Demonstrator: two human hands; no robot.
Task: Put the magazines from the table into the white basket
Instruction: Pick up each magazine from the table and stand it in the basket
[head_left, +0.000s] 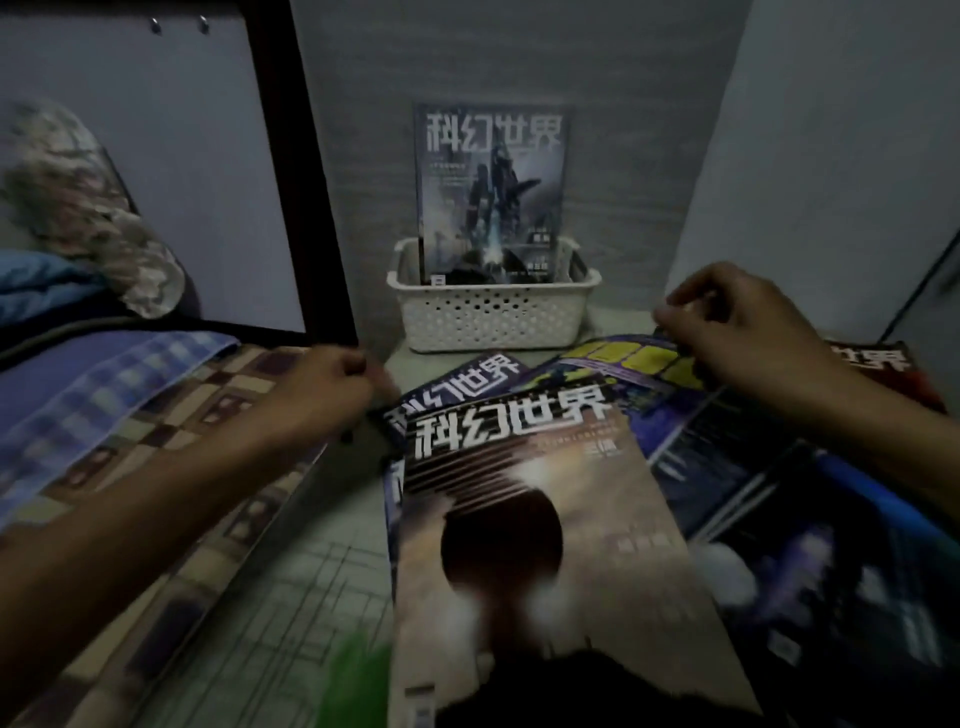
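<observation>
A white perforated basket (493, 317) stands against the back wall with one magazine (491, 192) upright inside it. Several magazines lie fanned out on the table in front of it. The nearest has a tan cover with a dark circle (524, 519). Behind it lies one with a purple and yellow cover (623, 364). My right hand (748, 327) pinches the far edge of that purple and yellow magazine. My left hand (332, 389) is closed at the left corner of a dark magazine (457, 384) under the tan one; the grip itself is blurred.
A bed with a checked brown blanket (171, 467) and a blue plaid cloth (104, 384) borders the table on the left, behind a black frame post (306, 182). More dark magazines (831, 545) cover the right side. The table surface (322, 582) shows at lower left.
</observation>
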